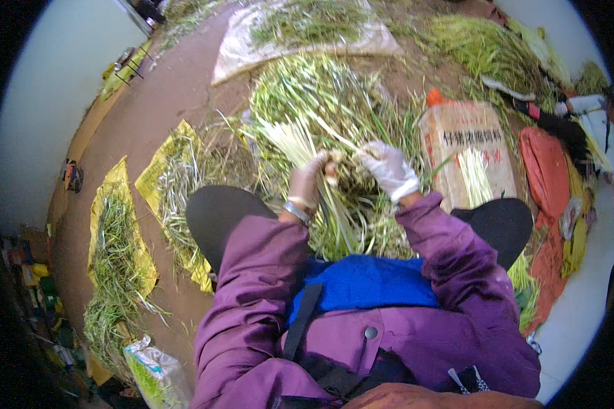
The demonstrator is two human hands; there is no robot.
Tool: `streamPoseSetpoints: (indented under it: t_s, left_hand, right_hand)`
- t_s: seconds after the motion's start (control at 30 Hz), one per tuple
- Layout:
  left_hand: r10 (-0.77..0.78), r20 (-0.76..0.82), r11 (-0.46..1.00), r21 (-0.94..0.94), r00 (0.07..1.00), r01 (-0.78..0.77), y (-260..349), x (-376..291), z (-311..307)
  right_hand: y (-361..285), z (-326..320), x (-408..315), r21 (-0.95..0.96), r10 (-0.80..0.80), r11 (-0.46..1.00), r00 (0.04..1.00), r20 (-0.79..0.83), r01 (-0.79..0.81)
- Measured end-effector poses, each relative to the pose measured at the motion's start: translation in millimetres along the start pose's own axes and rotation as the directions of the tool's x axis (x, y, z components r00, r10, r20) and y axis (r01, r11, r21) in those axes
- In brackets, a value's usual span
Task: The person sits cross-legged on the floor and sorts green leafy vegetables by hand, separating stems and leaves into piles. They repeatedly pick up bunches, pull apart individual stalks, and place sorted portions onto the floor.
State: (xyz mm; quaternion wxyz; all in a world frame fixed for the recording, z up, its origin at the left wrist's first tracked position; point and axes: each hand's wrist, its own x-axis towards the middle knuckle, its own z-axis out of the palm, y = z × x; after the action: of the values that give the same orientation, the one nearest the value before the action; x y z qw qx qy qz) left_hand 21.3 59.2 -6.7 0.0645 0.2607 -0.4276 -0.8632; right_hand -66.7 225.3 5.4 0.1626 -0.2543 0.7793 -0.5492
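My left hand, in a thin translucent glove, is closed around a bundle of pale stalks that fan out upward from it. At the stalk between the two hands, my gloved right hand has its fingers pinched on a thin pale stalk. A big heap of green leafy stalks lies beyond and beneath both hands. Rooty brown ends show between the hands. On a printed sack to the right rests a neat bunch of pale stalks.
Yellow sheets bearing greenery lie on the left floor. Farther off, a white sheet holds more greens. A red sack is at the right, near another person's dark sleeve. A clear plastic bag stands at the lower left.
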Motion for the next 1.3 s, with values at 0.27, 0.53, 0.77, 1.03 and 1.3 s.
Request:
streamPoseSetpoints:
  t_s: [0.27, 0.53, 0.77, 1.03, 1.3]
  left_hand:
    - [-0.06, 0.003, 0.998, 0.021, 0.998, 0.06, 0, 12, -6]
    - [-0.027, 0.004, 0.999, -0.024, 1.0, 0.027, -4, 13, -7]
    - [0.114, 0.015, 0.974, 0.195, 0.993, -0.115, 5, 6, -2]
    - [0.152, -0.025, 0.988, -0.022, 0.988, -0.152, 20, 0, 4]
    - [0.302, -0.196, 0.935, -0.128, 0.933, -0.33, 71, 0, -32]
  right_hand:
    - [7, 17, -7, -0.468, -0.299, 0.825, 0.948, 0.111, 0.316]
    - [18, 18, 0, 0.425, 0.252, 0.708, 0.764, 0.594, -0.565]
    - [15, 30, 11, 0.714, 0.081, 0.472, 0.831, 0.55, -0.518]
    - [27, 20, 17, 0.703, 0.185, 0.534, 0.877, 0.444, -0.469]
    - [89, -25, 45, -0.094, 0.309, 0.95, 0.942, 0.13, -0.298]
